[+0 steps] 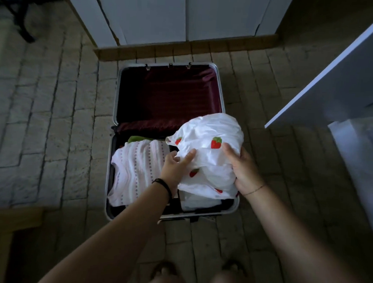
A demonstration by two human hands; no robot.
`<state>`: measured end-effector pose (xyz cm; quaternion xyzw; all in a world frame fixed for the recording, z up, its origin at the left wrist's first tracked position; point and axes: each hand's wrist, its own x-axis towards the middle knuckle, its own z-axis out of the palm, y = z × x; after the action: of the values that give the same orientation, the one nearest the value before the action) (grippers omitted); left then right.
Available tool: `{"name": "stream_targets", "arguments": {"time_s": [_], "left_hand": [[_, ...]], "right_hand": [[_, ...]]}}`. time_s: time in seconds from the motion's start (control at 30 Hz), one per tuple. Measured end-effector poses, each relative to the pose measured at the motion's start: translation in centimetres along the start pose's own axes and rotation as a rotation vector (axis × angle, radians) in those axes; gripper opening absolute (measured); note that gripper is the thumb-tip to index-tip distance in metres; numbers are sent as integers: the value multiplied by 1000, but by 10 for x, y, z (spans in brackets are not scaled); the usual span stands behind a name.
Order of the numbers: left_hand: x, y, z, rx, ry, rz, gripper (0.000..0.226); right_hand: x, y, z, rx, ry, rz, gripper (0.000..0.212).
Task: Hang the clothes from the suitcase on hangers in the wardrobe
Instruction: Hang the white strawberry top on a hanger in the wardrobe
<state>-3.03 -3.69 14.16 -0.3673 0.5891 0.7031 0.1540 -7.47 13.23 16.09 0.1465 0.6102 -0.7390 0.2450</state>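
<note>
An open suitcase lies on the tiled floor, its far half lined in dark red and bare. A white garment with red strawberries is bunched above the near right half. My right hand grips its right side, thumb on top. My left hand touches its left edge with fingers spread under a fold. A folded white and pink striped garment lies in the near left half, with something green behind it. More white cloth lies under the strawberry garment.
White wardrobe doors stand closed just beyond the suitcase, on a wooden plinth. An open white door panel juts in at the right. Wooden furniture sits at the lower left. My feet are at the bottom edge.
</note>
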Motion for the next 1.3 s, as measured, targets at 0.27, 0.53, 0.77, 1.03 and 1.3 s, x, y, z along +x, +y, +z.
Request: {"name": "stream_targets", "arguments": {"time_s": [0.27,0.53,0.77,1.03,1.3], "left_hand": [[-175,191,-4,13,-46,221,52],[-370,406,20,375,-189,523,43],[-498,505,38,802,-384,785,52],[-556,522,35,937,-516,961,5],[-561,524,15,817,-491,952,29]], "right_hand": [[-141,-192,51,-47,-48,-120,33],[-272,-423,76,-358,48,-397,68],[-354,-580,120,-556,-295,-597,85],[-389,-592,133,-506,-665,-336,93],[-410,-586,125,-516,-655,-256,77]]}}
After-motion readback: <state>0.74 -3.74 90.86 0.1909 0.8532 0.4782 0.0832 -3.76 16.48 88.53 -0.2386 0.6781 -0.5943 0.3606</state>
